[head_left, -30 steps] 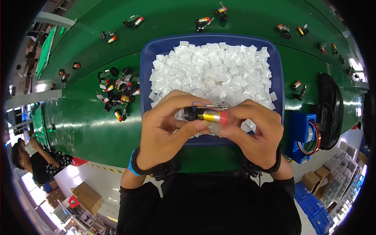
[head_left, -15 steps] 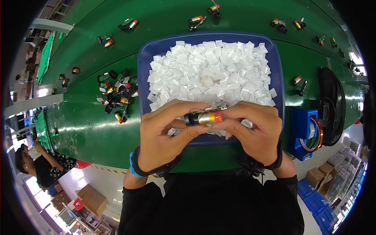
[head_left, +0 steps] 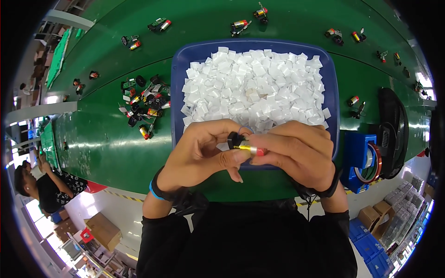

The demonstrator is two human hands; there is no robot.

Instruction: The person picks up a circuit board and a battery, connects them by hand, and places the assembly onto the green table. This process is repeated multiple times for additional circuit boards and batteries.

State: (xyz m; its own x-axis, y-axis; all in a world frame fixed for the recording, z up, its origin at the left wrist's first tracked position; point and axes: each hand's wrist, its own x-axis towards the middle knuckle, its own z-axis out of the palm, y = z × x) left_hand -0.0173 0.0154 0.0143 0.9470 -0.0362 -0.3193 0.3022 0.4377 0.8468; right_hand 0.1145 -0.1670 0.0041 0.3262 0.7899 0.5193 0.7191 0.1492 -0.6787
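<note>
Between both hands, over the near rim of the tray, I hold a small cylindrical battery [head_left: 253, 148] in silver and yellow with a red end. A black cap and thin wires sit at its left end. My left hand [head_left: 199, 155] pinches the cap end between thumb and fingers. The fingers of my right hand [head_left: 296, 150] close on the red end and partly cover the battery. Behind the hands, a blue tray [head_left: 175, 92] is filled with small white square pieces [head_left: 259, 78], which look like paper or film.
A pile of battery assemblies [head_left: 147, 102] lies left of the tray on the green table [head_left: 106, 157]. More are scattered along the far side. At right stand a blue tape dispenser [head_left: 354, 160] and a black bag [head_left: 391, 134]. Another person [head_left: 51, 180] sits at far left.
The battery has turned, its red end now tilting down to the right. My right fingers have moved over its upper side. The view has shifted slightly.
</note>
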